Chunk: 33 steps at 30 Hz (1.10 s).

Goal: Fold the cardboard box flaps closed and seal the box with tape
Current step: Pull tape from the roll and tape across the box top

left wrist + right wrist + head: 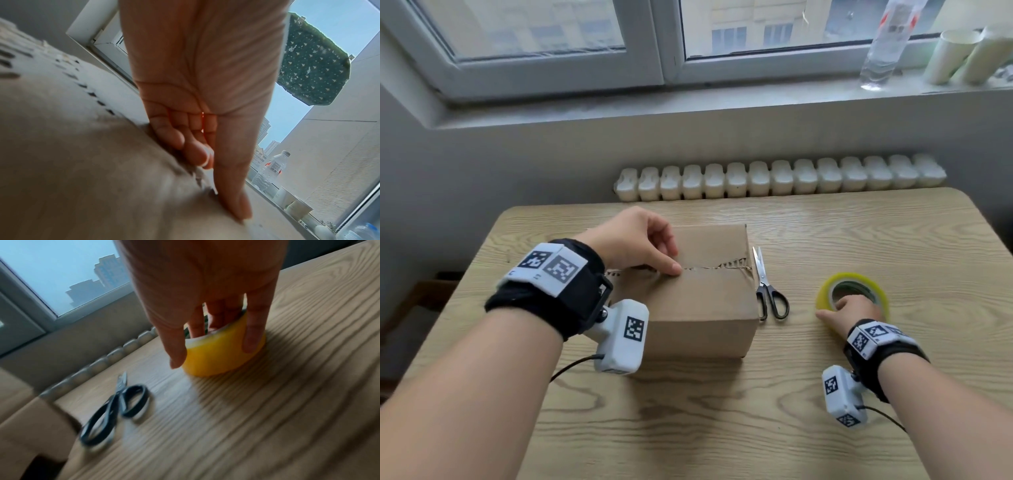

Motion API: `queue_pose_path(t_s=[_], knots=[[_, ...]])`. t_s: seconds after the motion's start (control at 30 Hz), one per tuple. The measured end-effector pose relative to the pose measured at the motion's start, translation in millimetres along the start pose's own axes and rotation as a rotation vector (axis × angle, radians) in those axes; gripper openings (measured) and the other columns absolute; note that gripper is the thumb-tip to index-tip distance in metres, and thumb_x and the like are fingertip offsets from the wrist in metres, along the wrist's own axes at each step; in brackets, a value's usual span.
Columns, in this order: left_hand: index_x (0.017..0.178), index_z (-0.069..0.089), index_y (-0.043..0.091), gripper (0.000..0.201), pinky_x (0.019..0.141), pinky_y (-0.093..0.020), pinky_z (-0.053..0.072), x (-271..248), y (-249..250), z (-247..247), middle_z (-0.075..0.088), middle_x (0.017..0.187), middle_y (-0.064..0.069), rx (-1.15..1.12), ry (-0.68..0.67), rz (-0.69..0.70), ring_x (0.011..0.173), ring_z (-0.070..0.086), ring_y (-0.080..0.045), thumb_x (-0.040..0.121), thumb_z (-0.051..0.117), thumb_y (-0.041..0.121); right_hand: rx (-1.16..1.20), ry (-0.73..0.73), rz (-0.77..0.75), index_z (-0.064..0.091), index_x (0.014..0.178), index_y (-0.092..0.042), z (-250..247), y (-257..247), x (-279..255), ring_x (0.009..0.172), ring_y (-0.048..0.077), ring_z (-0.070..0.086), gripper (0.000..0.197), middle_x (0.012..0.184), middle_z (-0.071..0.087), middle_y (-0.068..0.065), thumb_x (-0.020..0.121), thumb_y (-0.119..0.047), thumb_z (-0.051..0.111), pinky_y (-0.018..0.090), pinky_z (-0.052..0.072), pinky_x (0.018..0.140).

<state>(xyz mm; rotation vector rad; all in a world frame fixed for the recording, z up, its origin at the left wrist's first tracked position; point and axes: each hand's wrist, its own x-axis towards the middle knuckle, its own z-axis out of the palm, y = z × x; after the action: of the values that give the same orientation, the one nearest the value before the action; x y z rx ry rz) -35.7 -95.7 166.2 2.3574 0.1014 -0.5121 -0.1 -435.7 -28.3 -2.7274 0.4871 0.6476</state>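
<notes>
Flaps are down on the brown cardboard box (pixel 702 291) mid-worktop, my left hand (pixel 635 241) pressing its seam with thumb, fingers curled, while my right hand (pixel 854 310) grips the yellow tape roll (pixel 825 291) toward the right edge — no tape on yet.

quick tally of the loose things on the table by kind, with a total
cardboard box: 1
scissors: 1
tape roll: 1
total: 3
</notes>
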Motion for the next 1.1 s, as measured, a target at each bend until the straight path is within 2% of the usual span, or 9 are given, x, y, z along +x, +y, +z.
queue_pose_path(t_s=[0.17, 0.3, 0.4, 0.5, 0.57, 0.73, 0.83, 0.97, 1.1], knots=[[0.076, 0.069, 0.018, 0.019, 0.059, -0.017, 0.046, -2.5, -0.1, 0.8, 0.063, 0.064, 0.007, 0.02, -0.018, 0.013, 0.057, 0.056, -0.004, 0.067, 0.086, 0.016, 0.083, 0.007, -0.021, 0.065, 0.085, -0.013, -8.0, -13.8, -21.6, 0.097, 0.031, 0.061, 0.026, 0.096, 0.067, 0.012, 0.088, -0.037, 0.059, 0.027, 0.039, 0.072], [0.08, 0.07, 0.02, 0.014, 0.061, -0.018, 0.044, -6.1, 3.3, 1.9, 0.064, 0.071, 0.006, 0.085, -0.05, 0.021, 0.062, 0.057, -0.006, 0.073, 0.082, 0.019, 0.406, 0.099, -0.013, 0.061, 0.073, -0.006, -52.6, -31.7, -39.3, 0.085, 0.034, 0.057, 0.041, 0.095, 0.066, 0.023, 0.085, -0.042, 0.047, 0.034, 0.039, 0.073], [0.078, 0.068, 0.022, 0.013, 0.061, -0.019, 0.042, -9.0, 4.4, 4.8, 0.063, 0.071, 0.008, 0.102, -0.031, 0.025, 0.063, 0.057, -0.006, 0.075, 0.08, 0.018, 0.627, 0.155, -0.065, 0.065, 0.085, -0.007, -86.0, -47.4, -58.5, 0.088, 0.031, 0.057, 0.042, 0.098, 0.066, 0.021, 0.087, -0.048, 0.054, 0.034, 0.041, 0.075], [0.076, 0.068, 0.022, 0.012, 0.06, -0.019, 0.041, -11.9, 5.1, 5.4, 0.061, 0.068, 0.009, 0.107, -0.006, 0.031, 0.063, 0.057, -0.007, 0.075, 0.08, 0.019, 0.789, 0.195, -0.154, 0.066, 0.103, -0.009, -115.0, -69.0, -85.6, 0.091, 0.028, 0.063, 0.066, 0.098, 0.068, 0.013, 0.072, -0.067, 0.065, 0.032, 0.045, 0.072], [0.077, 0.068, 0.022, 0.012, 0.058, -0.019, 0.041, -15.0, 7.3, 2.8, 0.061, 0.068, 0.01, 0.109, -0.006, 0.031, 0.061, 0.056, -0.005, 0.075, 0.08, 0.021, 0.853, 0.219, -0.23, 0.068, 0.1, -0.007, -134.9, -85.9, -107.6, 0.088, 0.027, 0.066, 0.067, 0.094, 0.07, 0.014, 0.069, -0.066, 0.069, 0.03, 0.046, 0.067], [0.078, 0.067, 0.023, 0.015, 0.061, -0.021, 0.042, -22.3, 12.7, -6.6, 0.063, 0.073, 0.009, 0.104, -0.005, 0.069, 0.062, 0.057, -0.003, 0.072, 0.081, 0.021, 0.919, 0.075, -0.455, 0.069, 0.091, -0.005, -163.3, -126.8, -164.5, 0.062, 0.015, 0.061, 0.043, 0.075, 0.064, 0.006, 0.079, -0.046, 0.071, 0.021, 0.044, 0.053], [0.079, 0.067, 0.021, 0.018, 0.06, -0.021, 0.042, -26.5, 14.0, -12.5, 0.063, 0.073, 0.008, 0.113, 0.024, 0.108, 0.062, 0.057, -0.004, 0.069, 0.083, 0.021, 0.923, -0.006, -0.505, 0.069, 0.088, -0.008, -157.8, -143.1, -185.3, 0.059, 0.016, 0.06, 0.042, 0.069, 0.063, 0.004, 0.078, -0.049, 0.07, 0.026, 0.044, 0.059], [0.093, 0.063, 0.023, 0.032, 0.071, -0.024, 0.049, -34.9, 13.7, -24.5, 0.063, 0.084, 0.008, 0.101, 0.018, 0.11, 0.076, 0.061, -0.007, 0.068, 0.084, 0.02, 0.97, -0.056, -0.516, 0.067, 0.082, -0.011, -148.8, -155.9, -198.1, 0.061, 0.019, 0.059, 0.039, 0.064, 0.061, 0.005, 0.079, -0.05, 0.069, 0.031, 0.046, 0.068], [0.124, 0.057, 0.013, 0.048, 0.083, -0.032, 0.052, -40.7, 21.2, -44.5, 0.065, 0.108, -0.004, -0.156, 0.012, 0.165, 0.094, 0.061, -0.017, 0.081, 0.062, -0.006, 1.057, -0.121, -0.486, 0.064, 0.083, -0.01, -154.0, -161.9, -201.8, 0.057, 0.019, 0.054, 0.044, 0.056, 0.054, 0.003, 0.077, -0.053, 0.068, 0.031, 0.045, 0.065]])
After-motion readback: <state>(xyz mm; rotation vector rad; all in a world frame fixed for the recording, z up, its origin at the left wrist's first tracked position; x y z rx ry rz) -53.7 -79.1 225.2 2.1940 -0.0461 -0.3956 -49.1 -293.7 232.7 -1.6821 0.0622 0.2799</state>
